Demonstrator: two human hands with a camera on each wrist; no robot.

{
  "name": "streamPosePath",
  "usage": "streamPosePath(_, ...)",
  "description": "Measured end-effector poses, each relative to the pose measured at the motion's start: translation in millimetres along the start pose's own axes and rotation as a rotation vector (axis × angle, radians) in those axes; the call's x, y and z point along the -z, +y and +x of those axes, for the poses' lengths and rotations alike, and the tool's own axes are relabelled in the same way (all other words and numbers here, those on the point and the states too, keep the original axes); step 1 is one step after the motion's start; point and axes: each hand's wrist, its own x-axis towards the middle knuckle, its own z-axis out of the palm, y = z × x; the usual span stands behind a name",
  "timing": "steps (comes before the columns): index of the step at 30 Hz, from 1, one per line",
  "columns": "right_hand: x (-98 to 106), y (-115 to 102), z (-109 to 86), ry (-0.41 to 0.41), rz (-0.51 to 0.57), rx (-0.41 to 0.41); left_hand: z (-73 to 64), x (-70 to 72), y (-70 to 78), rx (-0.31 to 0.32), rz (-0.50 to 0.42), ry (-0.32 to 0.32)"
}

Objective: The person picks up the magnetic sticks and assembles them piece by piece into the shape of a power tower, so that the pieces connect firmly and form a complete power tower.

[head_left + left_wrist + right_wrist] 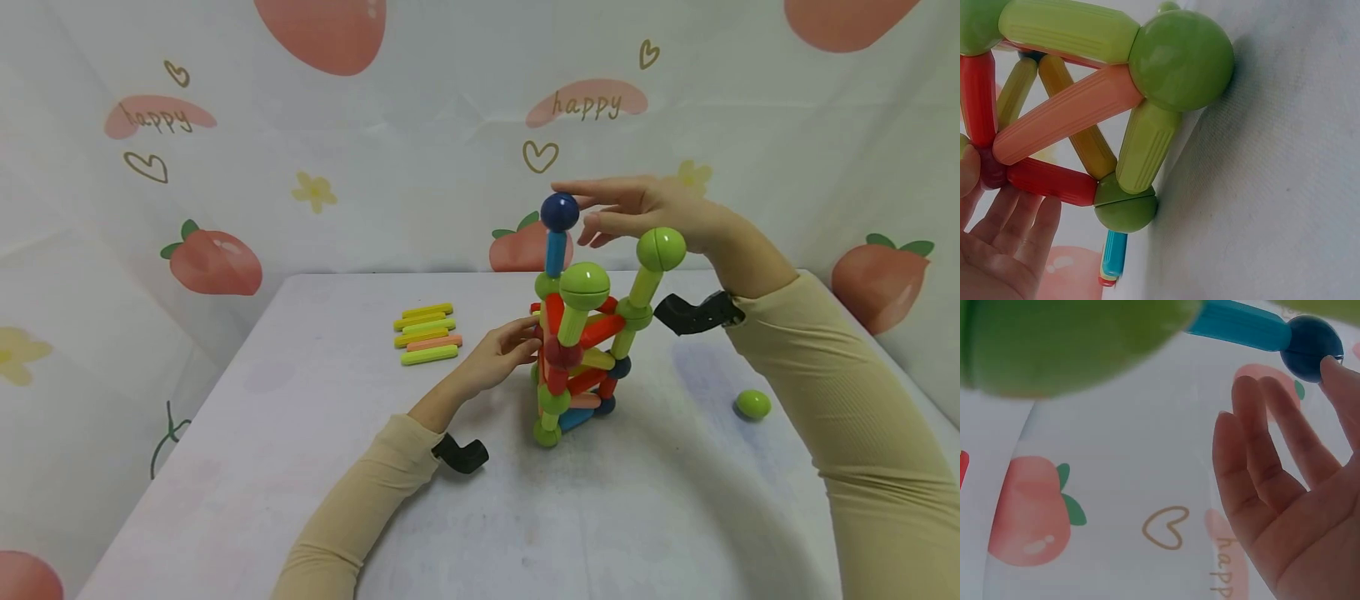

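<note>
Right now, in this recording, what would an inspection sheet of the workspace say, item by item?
Surface: pale table, faint pinkish and bluish patches.
Job's things: rod-and-ball structure standing upright; six loose rods in a row to its left; loose green ball to its right.
Clutter: nothing seen beyond these parts.
Left grip: thumb and fingers hold the structure at a dark red ball.
Right grip: fingers mostly extended, beside the dark blue ball on top.
Cables: nothing seen.
Surroundings: white backdrop with printed fruit, hearts and "happy".

"happy" on pink patch (160,113); again on second patch (587,102), both on white backdrop (420,125).
</note>
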Motion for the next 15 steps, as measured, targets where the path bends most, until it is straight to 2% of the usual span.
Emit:
streamPosePath(3, -1, -1, -1.7, 0.011, -0.028, -0.074, 0.3, 0.2, -0.3, 0.003, 0.000, 0.000)
streamPosePath(6, 1, 4, -5.9, 0.029, -0.011, -0.094, 0.2, 0.3, -0.1, -0.001, 0.005, -0.001)
streamPosePath(12, 5, 23, -30.7, 0.042, 0.064, 0.008, -2.3, 2.1, 0.4, -0.006, 0.029, 0.011)
streamPosePath(15, 2, 35, -47.8, 0.009, 0.081, 0.059, -3.9, 3.6, -0.4, -0.014, 0.049, 0.016)
